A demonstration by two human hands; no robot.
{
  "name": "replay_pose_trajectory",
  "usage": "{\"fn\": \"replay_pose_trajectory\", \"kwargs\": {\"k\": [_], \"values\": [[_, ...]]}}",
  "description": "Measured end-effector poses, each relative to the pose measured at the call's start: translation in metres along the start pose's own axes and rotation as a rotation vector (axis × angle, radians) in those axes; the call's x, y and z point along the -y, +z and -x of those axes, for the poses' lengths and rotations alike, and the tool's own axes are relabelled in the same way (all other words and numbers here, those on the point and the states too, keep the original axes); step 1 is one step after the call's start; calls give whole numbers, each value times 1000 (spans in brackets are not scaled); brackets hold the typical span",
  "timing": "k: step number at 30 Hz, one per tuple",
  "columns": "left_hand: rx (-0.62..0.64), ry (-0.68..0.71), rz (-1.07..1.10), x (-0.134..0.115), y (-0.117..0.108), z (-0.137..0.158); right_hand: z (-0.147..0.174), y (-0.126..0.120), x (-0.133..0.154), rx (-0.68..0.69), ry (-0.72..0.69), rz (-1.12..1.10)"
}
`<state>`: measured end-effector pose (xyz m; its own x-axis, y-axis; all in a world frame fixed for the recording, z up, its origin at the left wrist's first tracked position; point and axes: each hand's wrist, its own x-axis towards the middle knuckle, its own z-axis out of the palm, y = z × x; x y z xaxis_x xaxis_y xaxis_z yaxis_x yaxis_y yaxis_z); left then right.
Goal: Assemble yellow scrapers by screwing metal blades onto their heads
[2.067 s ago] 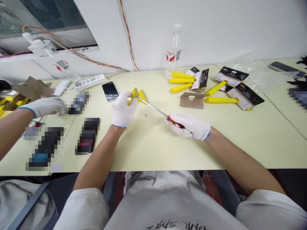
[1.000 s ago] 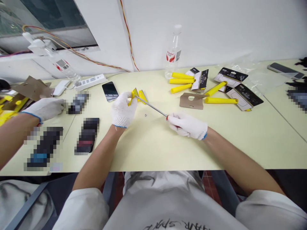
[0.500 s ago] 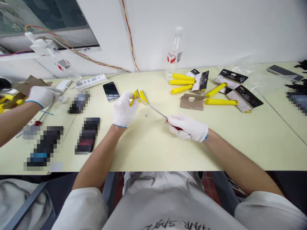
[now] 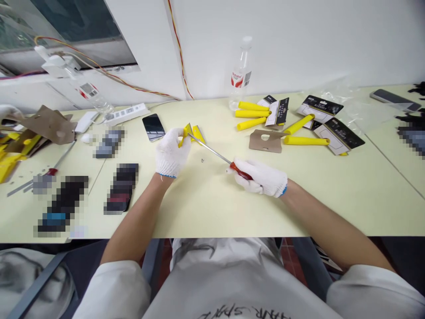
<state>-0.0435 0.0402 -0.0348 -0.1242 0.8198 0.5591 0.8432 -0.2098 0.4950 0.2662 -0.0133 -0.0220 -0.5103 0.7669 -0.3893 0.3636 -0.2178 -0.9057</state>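
My left hand (image 4: 172, 153), in a white knit glove, is closed around a yellow scraper (image 4: 187, 130), and its fingers cover part of it. In my gloved right hand (image 4: 260, 176) is a screwdriver (image 4: 241, 171) with a red handle, held at a slant. The long metal shaft runs up and left, and its tip meets the scraper by my left fingertips. Just behind lies another yellow piece with a metal strip (image 4: 198, 134). A small screw (image 4: 202, 160) rests on the table between my hands.
Yellow-handled scrapers (image 4: 252, 114) with black-and-white cards lie back right, beside a brown cardboard piece (image 4: 265, 141). A plastic bottle (image 4: 241, 77) stands behind. Left are phones (image 4: 153, 127), a power strip (image 4: 128, 114), another screwdriver (image 4: 53, 171) and a co-worker's gloved hand (image 4: 11, 112).
The co-worker's gloved hand has moved left to the frame edge, with brown cardboard now showing there. My right fingers have shifted, uncovering more red handle; my left hand stays in place.
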Motion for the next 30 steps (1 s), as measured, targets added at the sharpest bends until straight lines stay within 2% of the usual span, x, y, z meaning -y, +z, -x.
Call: {"fn": "replay_pose_trajectory", "kwargs": {"k": [1, 5, 7, 9, 10, 14, 15, 16, 17, 20, 22, 25, 29, 30], "values": [[4, 4, -3, 0, 0, 0, -1, -1, -1, -45, 0, 28], [34, 3, 10, 0, -2, -1, -9, 2, -10, -538, -219, 395], [31, -3, 10, 0, -2, -1, -11, 5, -12, -638, -289, 549], [22, -3, 7, 0, -2, -1, -11, 7, -10, -612, -299, 591], [19, -3, 6, 0, -2, -1, -9, 7, -8, -550, -285, 555], [45, -11, 7, 0, -3, -1, -1, 4, 1, -99, -75, 154], [49, -12, 4, 0, -3, -1, 0, 4, 2, -54, -33, 93], [50, -12, 0, 0, -3, -1, -1, 3, 2, -90, -31, 85], [49, -12, -5, -1, -3, -1, -2, 3, 0, -192, -68, 130], [45, -23, -6, -2, -3, -1, -8, 5, -7, -587, -262, 411], [42, -36, 11, -3, -4, -1, -9, 7, -9, -671, -312, 564], [43, -30, 28, -4, -5, -1, -5, 7, -5, -583, -286, 537], [46, -18, 7, -3, -5, 0, 2, 3, 4, -177, -74, 129], [46, -20, -1, -3, -4, 0, 2, 2, 5, -132, -37, 72]]}}
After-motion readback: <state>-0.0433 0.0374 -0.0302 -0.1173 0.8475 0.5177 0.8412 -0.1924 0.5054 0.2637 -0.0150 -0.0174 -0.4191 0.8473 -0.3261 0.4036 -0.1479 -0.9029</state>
